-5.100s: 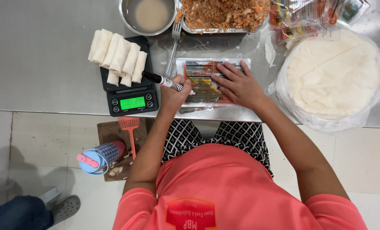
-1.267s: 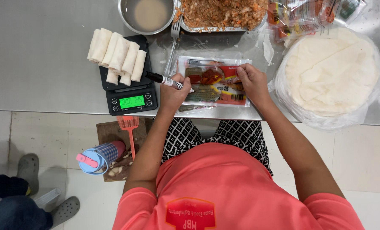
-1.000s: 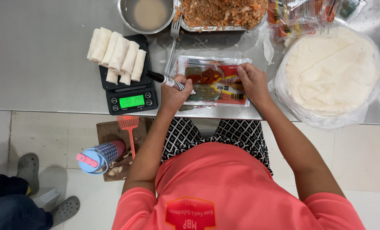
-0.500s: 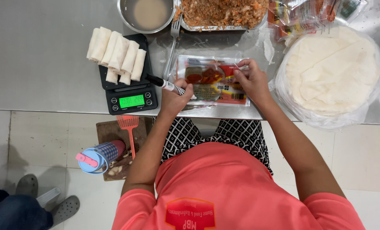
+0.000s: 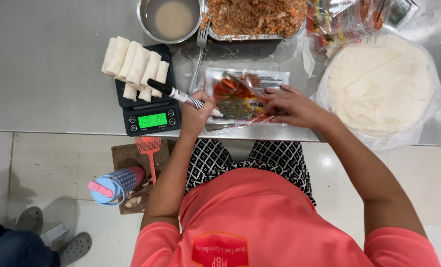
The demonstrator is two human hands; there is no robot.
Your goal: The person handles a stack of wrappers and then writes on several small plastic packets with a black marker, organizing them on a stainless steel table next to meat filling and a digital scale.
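At the near edge of the steel counter [image 5: 47,74] I saw the printed plastic packet [image 5: 245,96] lying flat, straight ahead at twelve o'clock from the person's body. My left hand [image 5: 198,111] was closed around a black-and-white marker [image 5: 181,94], tip down at the packet's left end and cap end slanting away toward ten o'clock; I judged the grip was that of someone writing on the film. My right hand [image 5: 292,106] lay on the packet's right half, fingers spread and pressing, holding nothing, probably to keep the slippery film from sliding under the tip.

Outward at ten o'clock stood a black kitchen scale [image 5: 148,106], its green display lit, with a row of pale rolled wraps [image 5: 134,66] leaning side by side across its platform, likely parked there for weighing. Beyond it at eleven o'clock sat a round metal bowl [image 5: 170,20] holding a cloudy beige liquid. At twelve o'clock a foil tray [image 5: 255,17] was full of browned minced filling, and a fork [image 5: 199,54] rested with its tines against the tray's corner. At two o'clock a stack of round white wrapper sheets [image 5: 379,86] sat in an opened clear bag, within easy reach of the right arm. More crinkled packets [image 5: 359,17] lay at one o'clock.

Below the counter, at eight o'clock, a wooden stool top [image 5: 131,158] carried an orange fly swatter [image 5: 149,153] and a blue-lidded bottle [image 5: 114,185] on its side. Another person's grey shoes [image 5: 72,247] showed at seven o'clock.
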